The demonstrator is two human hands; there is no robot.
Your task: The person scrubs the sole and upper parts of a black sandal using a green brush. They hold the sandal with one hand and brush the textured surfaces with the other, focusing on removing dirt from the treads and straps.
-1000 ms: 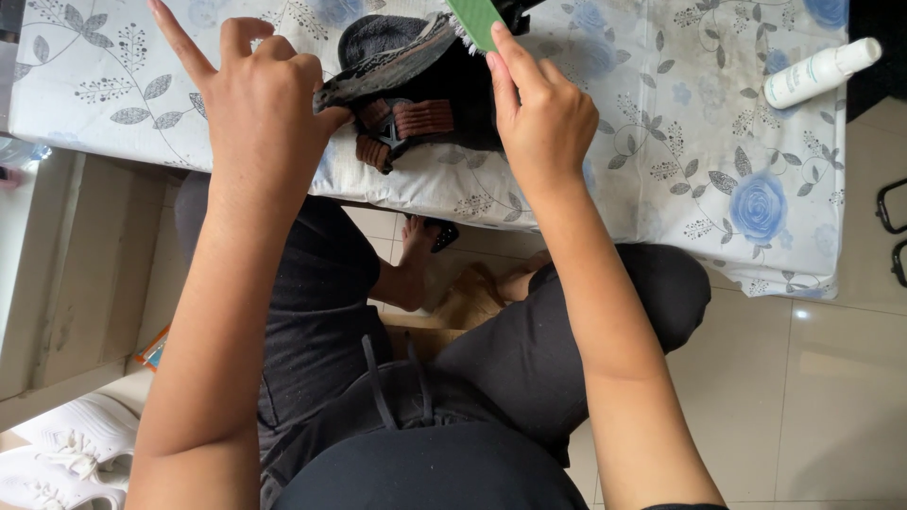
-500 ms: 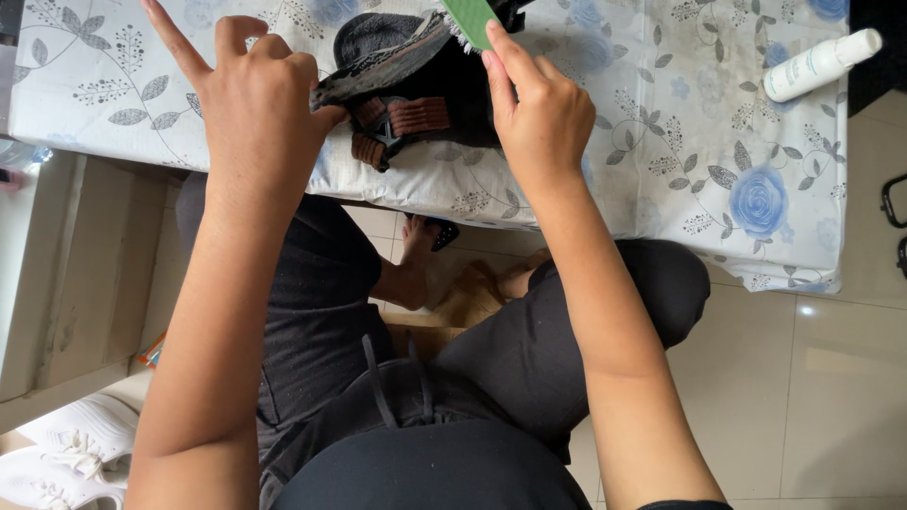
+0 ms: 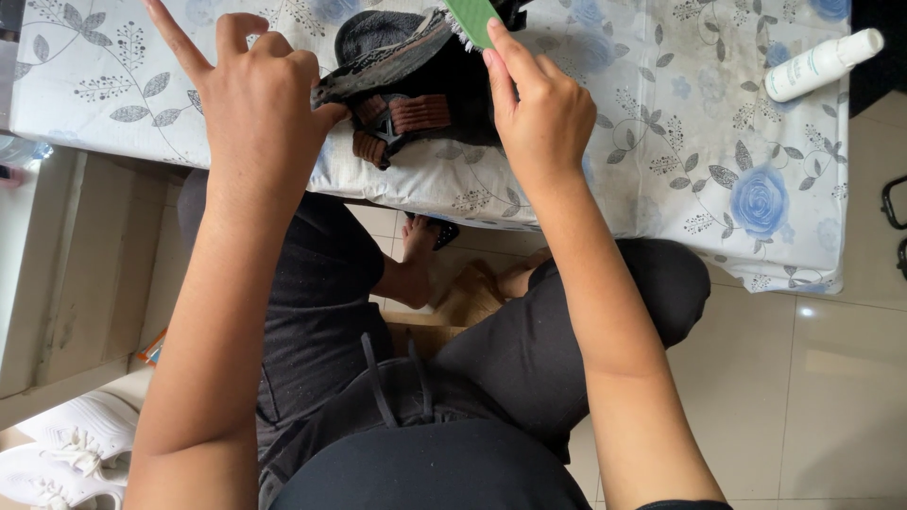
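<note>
The person is sitting low, with knees in dark trousers close to the camera and bare feet tucked under the tabletop (image 3: 661,179). White shoes (image 3: 66,449) are lying on the floor by the left arm.

Both arms are reaching up to the near edge of the tabletop, which is wearing a cloth with blue flowers and grey leaves. The left hand (image 3: 260,113) is gripping the sandal (image 3: 406,85) by its edge, with the first finger sticking out. It looks like this hand is keeping the sandal from sliding about. The right hand (image 3: 543,118) is gripping a green brush (image 3: 472,19), with the fingers closed around it. The white bristles are touching the sandal's rim, likely so the brush can rub it.

The sandal is resting at the near edge of the tabletop, between the two hands, tipped up on its side. It is dark, almost black, with brown ribbed straps and a worn, dusty sole edge.

Farther off to the right, a white bottle (image 3: 820,63) is lying on its side on the cloth, well apart from the hands.
</note>
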